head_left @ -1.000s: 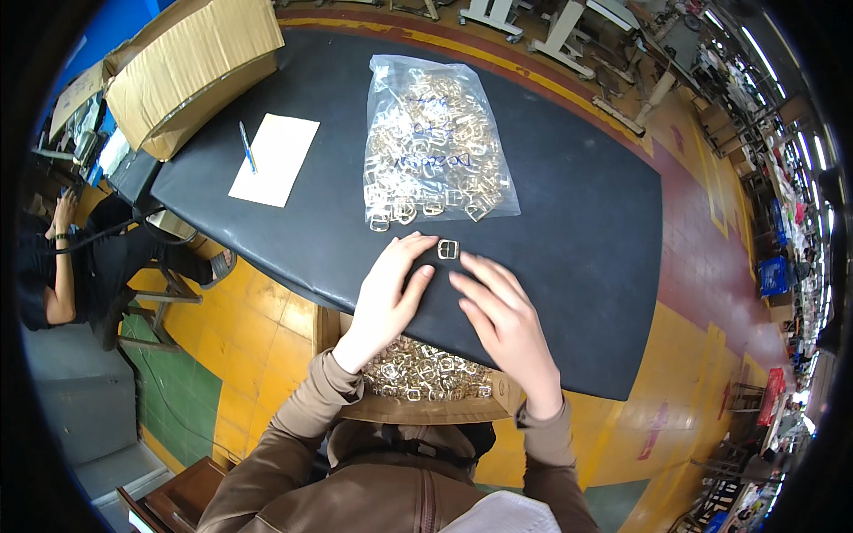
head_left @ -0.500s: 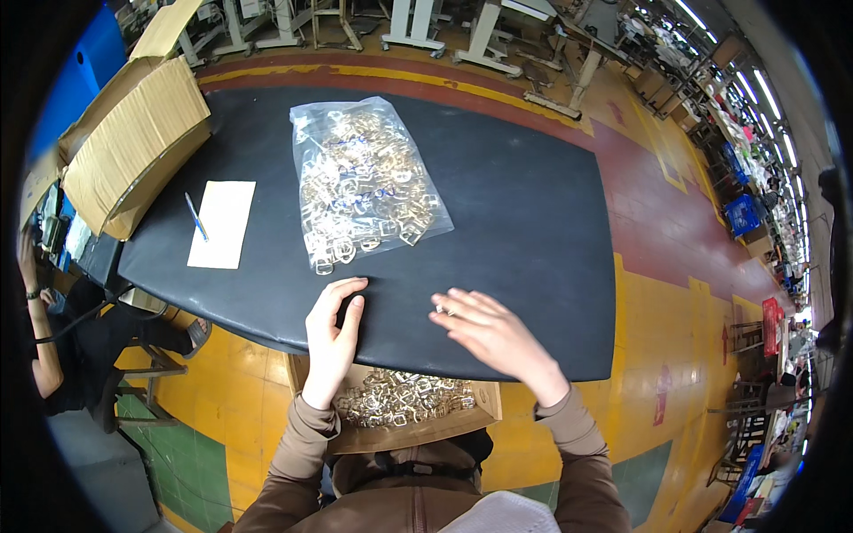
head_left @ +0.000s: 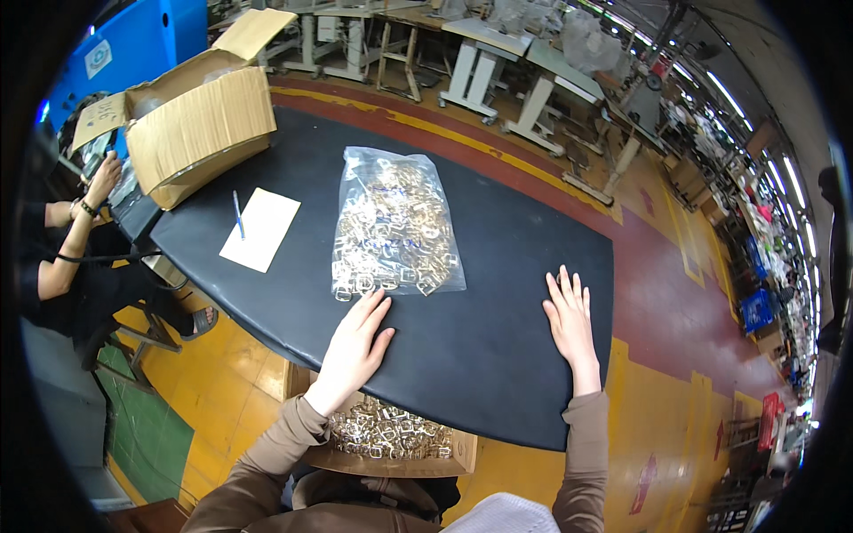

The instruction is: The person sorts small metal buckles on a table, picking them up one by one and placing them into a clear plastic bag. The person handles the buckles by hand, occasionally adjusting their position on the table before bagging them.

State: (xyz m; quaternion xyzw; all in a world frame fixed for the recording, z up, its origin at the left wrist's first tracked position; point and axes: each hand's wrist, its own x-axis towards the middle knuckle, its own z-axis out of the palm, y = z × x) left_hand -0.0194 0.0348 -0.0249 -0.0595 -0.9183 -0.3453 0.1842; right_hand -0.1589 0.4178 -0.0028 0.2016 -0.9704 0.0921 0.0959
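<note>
A clear plastic bag (head_left: pixel 397 209) full of metal buckles lies on the dark table, with blue handwriting on it. My left hand (head_left: pixel 355 345) rests at the bag's near edge, fingers stretched forward and thumb apart; its fingertips reach or nearly reach the lowest buckles. Toward the table's right end, my right hand (head_left: pixel 571 322) lies flat with fingers spread, and no object shows in it. Below the table's near edge, an open cardboard box (head_left: pixel 382 464) holds many loose metal buckles (head_left: pixel 386 431) in front of my body, partly under my left forearm.
On the black tabletop (head_left: pixel 506 355), a sheet of paper (head_left: pixel 265 233) with a blue pen (head_left: pixel 238 215) lies left of the bag. A large open carton (head_left: pixel 204 129) stands at the far left. Beside it sits another person (head_left: pixel 67 258), hands raised. Workbenches (head_left: pixel 475 67) stand beyond.
My right hand has moved right, away from the middle, and now lies flat; a small metal piece seen at its fingers no longer shows. My left hand has come to the bag's edge.
</note>
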